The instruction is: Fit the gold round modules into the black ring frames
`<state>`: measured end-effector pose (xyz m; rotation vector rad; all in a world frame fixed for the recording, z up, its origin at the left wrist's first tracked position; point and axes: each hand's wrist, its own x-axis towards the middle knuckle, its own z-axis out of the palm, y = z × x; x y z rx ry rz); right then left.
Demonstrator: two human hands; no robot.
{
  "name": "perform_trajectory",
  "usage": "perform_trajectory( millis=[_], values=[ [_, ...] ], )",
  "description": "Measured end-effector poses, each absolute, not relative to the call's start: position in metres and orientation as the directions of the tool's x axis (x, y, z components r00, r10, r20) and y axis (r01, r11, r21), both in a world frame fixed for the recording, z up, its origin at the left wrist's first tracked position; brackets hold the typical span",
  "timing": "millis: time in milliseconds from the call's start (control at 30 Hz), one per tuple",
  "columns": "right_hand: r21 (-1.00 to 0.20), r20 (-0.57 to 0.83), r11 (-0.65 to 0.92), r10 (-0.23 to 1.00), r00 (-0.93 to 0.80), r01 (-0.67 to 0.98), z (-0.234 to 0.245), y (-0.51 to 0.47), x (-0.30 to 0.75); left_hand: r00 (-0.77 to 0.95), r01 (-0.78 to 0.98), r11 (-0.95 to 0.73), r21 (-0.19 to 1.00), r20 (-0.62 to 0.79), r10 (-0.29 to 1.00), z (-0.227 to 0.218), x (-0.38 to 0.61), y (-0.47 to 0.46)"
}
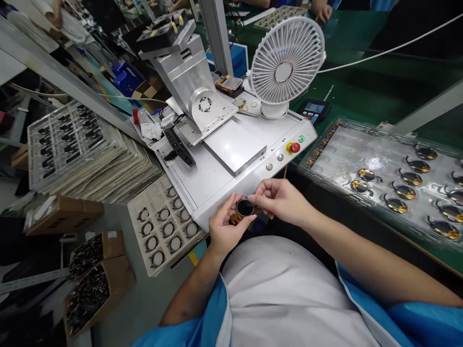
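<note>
My left hand holds a small round black disc with an orange flex strip under it, just in front of the white machine base. My right hand pinches the disc's right edge with thumb and fingertips. Both hands are closed on this part, above my lap and close to the machine's front edge.
A tray of round rings lies left of my hands. On the right, a clear tray holds several gold-and-black parts. A white fan, a red stop button, stacked trays and cardboard boxes surround the station.
</note>
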<state>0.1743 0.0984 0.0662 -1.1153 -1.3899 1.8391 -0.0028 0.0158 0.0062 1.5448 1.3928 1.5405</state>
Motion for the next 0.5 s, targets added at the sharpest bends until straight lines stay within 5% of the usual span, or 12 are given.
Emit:
perform_trajectory(
  millis=[500],
  values=[
    [-0.955,-0.295,-0.262,0.823,-0.486,0.137,0.057,0.078,0.165,-0.171,0.372,-0.34,0.864,0.424,0.889,0.009,-0.001,0.013]
  ],
)
